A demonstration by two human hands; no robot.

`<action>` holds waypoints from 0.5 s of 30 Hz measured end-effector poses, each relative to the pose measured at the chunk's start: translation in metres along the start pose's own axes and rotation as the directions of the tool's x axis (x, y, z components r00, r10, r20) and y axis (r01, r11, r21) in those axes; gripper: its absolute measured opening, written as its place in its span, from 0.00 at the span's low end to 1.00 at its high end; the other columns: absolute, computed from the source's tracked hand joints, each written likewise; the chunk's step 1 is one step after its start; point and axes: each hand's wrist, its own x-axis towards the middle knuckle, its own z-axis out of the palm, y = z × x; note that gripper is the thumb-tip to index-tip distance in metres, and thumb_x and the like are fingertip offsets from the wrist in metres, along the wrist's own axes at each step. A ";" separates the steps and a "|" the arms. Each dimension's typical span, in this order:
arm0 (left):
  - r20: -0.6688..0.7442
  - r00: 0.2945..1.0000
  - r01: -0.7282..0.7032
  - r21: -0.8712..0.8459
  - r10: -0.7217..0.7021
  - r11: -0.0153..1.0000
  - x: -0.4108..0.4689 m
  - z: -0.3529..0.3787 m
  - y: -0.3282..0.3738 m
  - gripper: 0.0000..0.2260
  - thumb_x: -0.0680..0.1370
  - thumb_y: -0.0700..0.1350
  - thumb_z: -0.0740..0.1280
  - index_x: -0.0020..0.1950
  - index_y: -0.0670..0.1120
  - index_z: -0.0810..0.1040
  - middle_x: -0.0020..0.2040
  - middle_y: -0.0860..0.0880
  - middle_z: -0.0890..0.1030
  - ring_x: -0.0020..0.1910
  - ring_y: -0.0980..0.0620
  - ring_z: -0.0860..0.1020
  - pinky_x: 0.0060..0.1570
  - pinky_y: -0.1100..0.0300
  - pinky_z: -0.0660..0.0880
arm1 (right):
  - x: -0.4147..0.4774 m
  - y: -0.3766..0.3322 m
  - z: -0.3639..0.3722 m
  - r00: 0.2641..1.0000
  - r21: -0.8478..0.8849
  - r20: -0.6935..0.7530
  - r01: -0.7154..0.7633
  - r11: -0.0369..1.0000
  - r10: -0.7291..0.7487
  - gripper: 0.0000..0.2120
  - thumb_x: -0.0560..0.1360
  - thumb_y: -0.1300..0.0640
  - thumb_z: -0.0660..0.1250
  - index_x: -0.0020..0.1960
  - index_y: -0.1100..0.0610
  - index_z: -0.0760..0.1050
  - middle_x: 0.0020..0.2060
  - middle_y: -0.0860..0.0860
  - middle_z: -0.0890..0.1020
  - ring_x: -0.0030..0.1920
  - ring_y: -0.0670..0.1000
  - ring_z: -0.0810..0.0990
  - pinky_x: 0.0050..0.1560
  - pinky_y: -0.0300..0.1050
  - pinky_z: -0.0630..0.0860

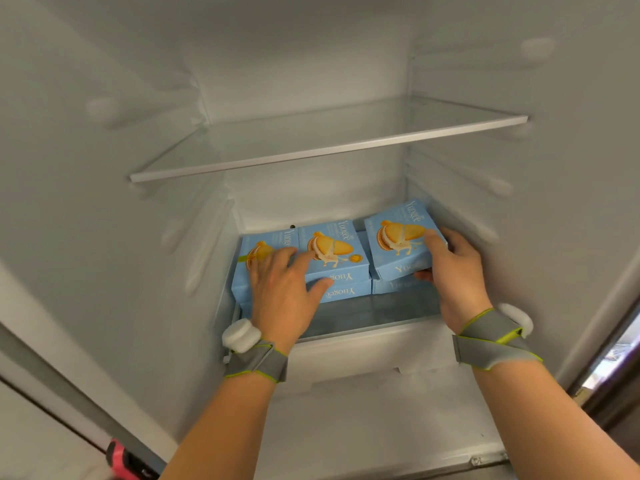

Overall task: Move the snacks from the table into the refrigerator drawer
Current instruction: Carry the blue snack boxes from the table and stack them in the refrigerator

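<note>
white fridge walls (104,168) close round my view, with a glass shelf (329,148) across the middle and the open drawer (363,344) below it. in the drawer lie pale blue snack boxes, each printed with a cream-filled sandwich biscuit and a brand word i read as "yuogee", though the last letters are not sharp. the left box (242,285) and the middle box (337,251) sit side by side, touching, and the middle one lies on a lower box (349,292); both front faces show the word upside down to me. my left hand (284,296) rests on them, fingers straight and spread over the two tops, thumb against the front of the stack, gripping nothing. my right hand (457,271) grips the right box (398,247), thumb on its top face, fingers curled under its near edge. that box is tilted above a bottom box (394,285) at the drawer's right side; i cannot tell whether they touch. grey wristbands (256,358) with yellow-green trim wrap both wrists.
</note>
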 end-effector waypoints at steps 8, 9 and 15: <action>-0.189 0.869 0.356 -0.400 -0.457 0.844 -0.023 0.005 -0.018 0.22 0.79 0.57 0.67 0.69 0.46 0.79 0.69 0.41 0.71 0.70 0.40 0.69 0.72 0.50 0.66 | 0.002 0.015 0.002 0.977 -0.333 -0.092 0.154 0.930 -0.194 0.20 0.81 0.44 0.63 0.68 0.52 0.79 0.56 0.52 0.86 0.56 0.56 0.83 0.57 0.45 0.76; -0.143 0.848 0.393 -0.477 -0.511 0.786 -0.022 0.005 -0.017 0.21 0.79 0.55 0.68 0.69 0.45 0.78 0.69 0.41 0.70 0.71 0.42 0.69 0.73 0.54 0.65 | 0.003 0.017 0.002 0.973 -0.355 -0.098 0.163 0.921 -0.210 0.18 0.83 0.45 0.63 0.68 0.53 0.79 0.56 0.53 0.86 0.58 0.56 0.82 0.54 0.41 0.72; -0.141 0.819 0.391 -0.572 -0.556 0.721 -0.021 -0.002 -0.019 0.18 0.79 0.43 0.73 0.67 0.44 0.77 0.63 0.46 0.75 0.66 0.53 0.69 0.64 0.76 0.60 | 0.007 0.024 0.005 0.980 -0.392 -0.093 0.126 0.911 -0.176 0.17 0.84 0.46 0.62 0.66 0.54 0.80 0.57 0.56 0.85 0.59 0.59 0.80 0.54 0.43 0.68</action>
